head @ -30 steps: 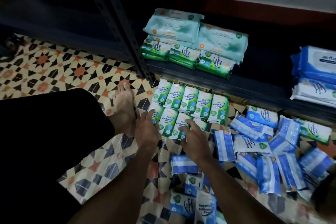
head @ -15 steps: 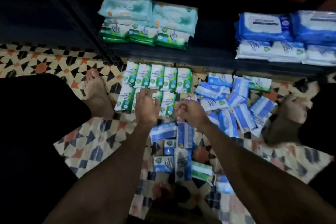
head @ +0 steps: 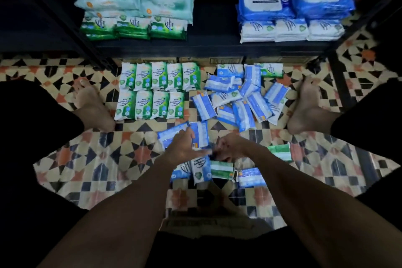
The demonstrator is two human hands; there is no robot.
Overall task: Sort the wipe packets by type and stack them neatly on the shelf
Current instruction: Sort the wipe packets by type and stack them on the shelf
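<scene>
Green wipe packets (head: 152, 91) lie on the tiled floor in two neat rows below the shelf (head: 206, 50). To their right is a loose heap of blue wipe packets (head: 239, 98). Closer to me is a small mixed pile (head: 201, 172) of blue and green packets. My left hand (head: 182, 148) is on that pile, its fingers curled over a blue packet (head: 200, 136). My right hand (head: 232, 148) is beside it with curled fingers; blur hides whether it holds anything. On the shelf are stacked green packets (head: 132, 26) and blue-white packets (head: 289, 30).
Large teal packs (head: 134, 0) top the green stack and large blue packs (head: 293, 2) top the blue-white one. My bare feet (head: 93, 104) (head: 309, 106) flank the packets. A flattened cardboard piece (head: 206, 222) lies near me. A dark shelf post (head: 71, 28) stands left.
Both hands have drawn back from the green rows to the nearer mixed pile. The view has swung right and down, bringing the blue shelf stacks and both feet into sight.
</scene>
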